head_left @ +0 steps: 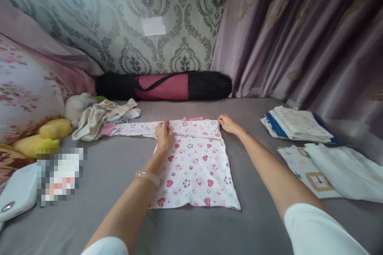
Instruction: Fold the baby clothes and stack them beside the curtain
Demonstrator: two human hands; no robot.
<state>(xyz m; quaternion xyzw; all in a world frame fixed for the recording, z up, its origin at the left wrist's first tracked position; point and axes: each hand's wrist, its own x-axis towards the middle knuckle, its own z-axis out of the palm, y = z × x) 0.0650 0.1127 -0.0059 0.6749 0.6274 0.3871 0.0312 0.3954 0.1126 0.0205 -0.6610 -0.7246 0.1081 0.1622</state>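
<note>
On a grey bed sheet point(113, 175), a white heart-printed cloth top point(194, 171), left hand point(164, 135), fingers pinching it beside the sleeve, right hand point(228, 123), fingers pinching its corner.

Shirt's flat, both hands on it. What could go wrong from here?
Snag: the pink cuff meets the loose cream clothes, so pulling the sleeve could drag them along.
Slip: the cloth strip lying across the top of the shirt may shift if the left hand or right hand lets go.
Crease: the hem is slightly wavy, so a fold could likely set wrinkles.
</note>
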